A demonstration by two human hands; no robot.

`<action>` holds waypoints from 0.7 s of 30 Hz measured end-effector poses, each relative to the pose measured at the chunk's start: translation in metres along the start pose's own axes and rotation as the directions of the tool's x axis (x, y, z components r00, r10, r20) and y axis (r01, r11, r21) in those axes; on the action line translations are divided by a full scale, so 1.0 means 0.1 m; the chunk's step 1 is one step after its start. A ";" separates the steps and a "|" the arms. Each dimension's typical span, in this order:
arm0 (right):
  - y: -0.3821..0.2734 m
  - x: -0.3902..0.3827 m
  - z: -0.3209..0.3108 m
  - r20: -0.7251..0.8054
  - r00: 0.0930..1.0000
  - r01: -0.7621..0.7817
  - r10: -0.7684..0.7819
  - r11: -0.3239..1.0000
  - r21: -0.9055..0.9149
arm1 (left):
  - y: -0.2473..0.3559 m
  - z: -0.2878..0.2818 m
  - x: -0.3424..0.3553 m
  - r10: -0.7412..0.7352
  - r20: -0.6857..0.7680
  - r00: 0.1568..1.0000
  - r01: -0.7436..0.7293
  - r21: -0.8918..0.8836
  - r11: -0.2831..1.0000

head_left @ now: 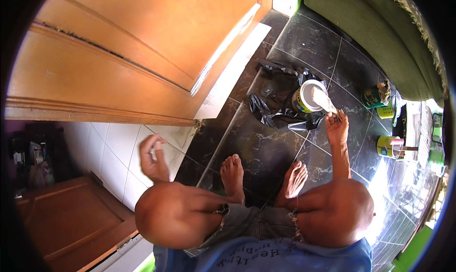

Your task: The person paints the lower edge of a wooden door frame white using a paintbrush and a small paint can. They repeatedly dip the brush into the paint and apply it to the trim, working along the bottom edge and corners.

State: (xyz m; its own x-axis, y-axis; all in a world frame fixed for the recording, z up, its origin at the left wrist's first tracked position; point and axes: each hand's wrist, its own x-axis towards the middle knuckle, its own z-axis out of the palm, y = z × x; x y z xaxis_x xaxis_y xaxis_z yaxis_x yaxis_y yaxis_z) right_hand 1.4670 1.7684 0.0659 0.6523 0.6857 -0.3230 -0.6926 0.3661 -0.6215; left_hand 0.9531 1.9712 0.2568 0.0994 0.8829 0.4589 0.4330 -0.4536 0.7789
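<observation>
My right hand (336, 128) grips the handle of a brush with white-coated bristles (320, 97), held over the open paint can (301, 101). The can stands on crumpled black plastic (261, 110) on the dark tiles. My left hand (153, 160) is raised below the wooden door (118, 58), its fingers loosely curled and apart, holding nothing. A fresh white streak (223, 48) runs along the door's edge, beside a white sheet (209, 109) lying under it.
More cans (375, 97) and a yellow can with a tool (387, 146) stand at right. A green upholstered piece (370, 29) lines the upper right. My bare feet (232, 172) are on the floor tiles (237, 143). A brown cabinet panel (71, 215) is at lower left.
</observation>
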 end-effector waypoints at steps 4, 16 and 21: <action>0.15 -0.05 0.20 0.053 0.998 0.021 -0.024 0.999 0.043 | 0.40 -0.50 0.39 0.165 -0.192 0.968 -0.151 0.084 0.985; 0.08 -0.13 0.27 -0.004 0.999 0.036 -0.037 0.985 -0.166 | 0.98 -1.02 1.11 0.380 -0.240 0.893 -0.356 0.139 0.924; 0.13 -0.19 0.34 -0.071 0.996 0.040 -0.053 0.984 -0.174 | 1.20 -0.79 1.11 0.428 -0.171 0.888 -0.409 0.134 0.903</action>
State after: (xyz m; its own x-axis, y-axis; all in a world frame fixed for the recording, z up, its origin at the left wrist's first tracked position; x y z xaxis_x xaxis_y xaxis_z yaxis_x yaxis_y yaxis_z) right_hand 1.4348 1.7811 0.0880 0.7082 0.6188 -0.3400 -0.6022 0.2781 -0.7483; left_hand 0.9451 2.0052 0.4347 0.1200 0.5689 0.8136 0.4706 -0.7542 0.4579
